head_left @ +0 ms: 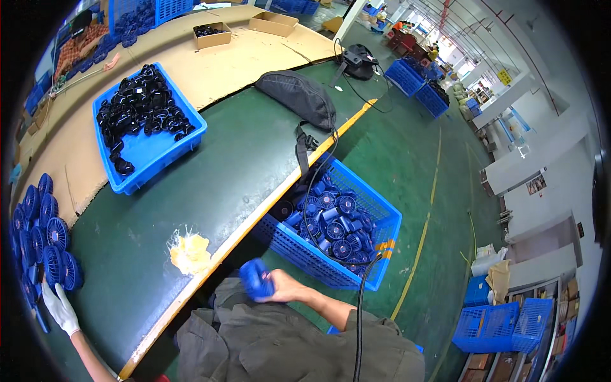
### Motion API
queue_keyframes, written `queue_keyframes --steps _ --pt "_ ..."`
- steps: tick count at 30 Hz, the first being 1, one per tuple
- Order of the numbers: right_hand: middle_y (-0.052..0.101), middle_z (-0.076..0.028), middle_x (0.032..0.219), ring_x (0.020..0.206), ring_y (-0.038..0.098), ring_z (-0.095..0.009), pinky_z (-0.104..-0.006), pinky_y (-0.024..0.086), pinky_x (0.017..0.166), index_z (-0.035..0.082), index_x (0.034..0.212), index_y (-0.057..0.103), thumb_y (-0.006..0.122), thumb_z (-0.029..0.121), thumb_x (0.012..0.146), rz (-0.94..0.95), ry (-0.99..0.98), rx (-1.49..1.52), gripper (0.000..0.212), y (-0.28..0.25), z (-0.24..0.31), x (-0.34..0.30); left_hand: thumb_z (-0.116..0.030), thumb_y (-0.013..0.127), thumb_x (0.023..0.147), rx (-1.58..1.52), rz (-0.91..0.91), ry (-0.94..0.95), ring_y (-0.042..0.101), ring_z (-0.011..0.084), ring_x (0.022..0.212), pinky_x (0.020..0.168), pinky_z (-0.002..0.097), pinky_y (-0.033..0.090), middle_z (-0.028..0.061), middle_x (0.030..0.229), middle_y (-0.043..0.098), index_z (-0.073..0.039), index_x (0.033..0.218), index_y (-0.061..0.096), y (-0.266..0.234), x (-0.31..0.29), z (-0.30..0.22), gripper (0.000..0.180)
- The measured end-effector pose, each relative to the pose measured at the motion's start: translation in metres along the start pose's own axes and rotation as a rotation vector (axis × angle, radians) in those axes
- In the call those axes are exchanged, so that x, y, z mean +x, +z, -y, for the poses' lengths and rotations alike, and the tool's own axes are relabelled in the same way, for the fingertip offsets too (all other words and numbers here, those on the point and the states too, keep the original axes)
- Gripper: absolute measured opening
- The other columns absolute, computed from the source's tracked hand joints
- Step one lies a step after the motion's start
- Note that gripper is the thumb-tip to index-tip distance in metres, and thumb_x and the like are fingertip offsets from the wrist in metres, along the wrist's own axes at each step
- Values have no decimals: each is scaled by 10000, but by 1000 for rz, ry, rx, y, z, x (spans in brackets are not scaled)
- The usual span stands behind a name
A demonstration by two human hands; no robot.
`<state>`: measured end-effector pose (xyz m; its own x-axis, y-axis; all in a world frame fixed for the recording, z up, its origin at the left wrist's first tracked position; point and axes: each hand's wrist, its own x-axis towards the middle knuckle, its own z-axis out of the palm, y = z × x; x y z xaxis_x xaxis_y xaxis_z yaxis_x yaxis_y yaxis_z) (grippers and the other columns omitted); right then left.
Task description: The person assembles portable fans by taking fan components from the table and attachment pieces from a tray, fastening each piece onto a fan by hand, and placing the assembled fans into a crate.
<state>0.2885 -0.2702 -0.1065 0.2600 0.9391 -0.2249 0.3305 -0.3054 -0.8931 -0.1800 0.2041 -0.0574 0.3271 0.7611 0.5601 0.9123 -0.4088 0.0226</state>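
My left hand (pixel 60 311), in a white glove, reaches to the table's left end. Its fingers are stretched out and apart at the lower edge of a group of blue handheld fans (pixel 56 232); whether they touch the nearest fan I cannot tell. My right hand (pixel 286 288), bare, is closed around a blue handheld fan (pixel 256 279) above my lap, just off the table edge. To the right of the table, a blue crate (pixel 305 251) holds many more such fans. On the table, a blue tray (pixel 143 177) holds small black parts (pixel 143 102).
A black waist bag (pixel 296 95) lies at the table's far right edge. A black cable (pixel 360 312) crosses the crate and hangs before me. Yellowed residue (pixel 189 253) marks the green tabletop (pixel 137 239). Cardboard boxes (pixel 273 23) stand farther back. Blue crates (pixel 503 325) are stacked at right.
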Motion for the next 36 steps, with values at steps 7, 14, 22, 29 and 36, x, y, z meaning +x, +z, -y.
queue_keyframes --steps 7,14,22,29,36 --pt "602 -51 793 573 561 -160 -319 478 489 47 985 623 803 291 748 -936 762 608 385 -59 -189 -93 -306 324 1033 -118 322 140 460 378 1209 1031 417 336 215 1288 519 18 1326 468 -27 35 4 460" --pt "583 -79 628 468 561 -162 -290 427 372 15 840 591 617 208 861 -1224 736 430 196 -68 -212 -89 -249 502 976 -133 244 -18 513 323 1197 1027 382 373 215 1227 580 26 1231 547 -2 19 -6 377" --pt "630 -168 857 774 640 -285 -361 501 674 29 1067 647 649 184 854 -209 -471 40 263 23 88 62 -210 843 548 -265 66 255 535 371 829 750 414 456 168 868 528 -8 857 512 -57 6 -153 496" --pt "550 -137 761 716 586 -326 -434 473 622 35 802 566 667 209 805 -467 -906 -384 201 -10 202 169 -304 815 524 -409 364 430 558 359 869 769 430 461 167 919 578 -20 1043 576 -82 -14 -256 638" --pt "670 -176 914 906 631 -348 -447 512 813 31 871 722 691 355 790 -486 -488 -977 336 -26 222 302 -578 630 680 -452 244 551 511 331 832 743 428 408 141 859 558 -21 943 597 -85 -43 -268 617"
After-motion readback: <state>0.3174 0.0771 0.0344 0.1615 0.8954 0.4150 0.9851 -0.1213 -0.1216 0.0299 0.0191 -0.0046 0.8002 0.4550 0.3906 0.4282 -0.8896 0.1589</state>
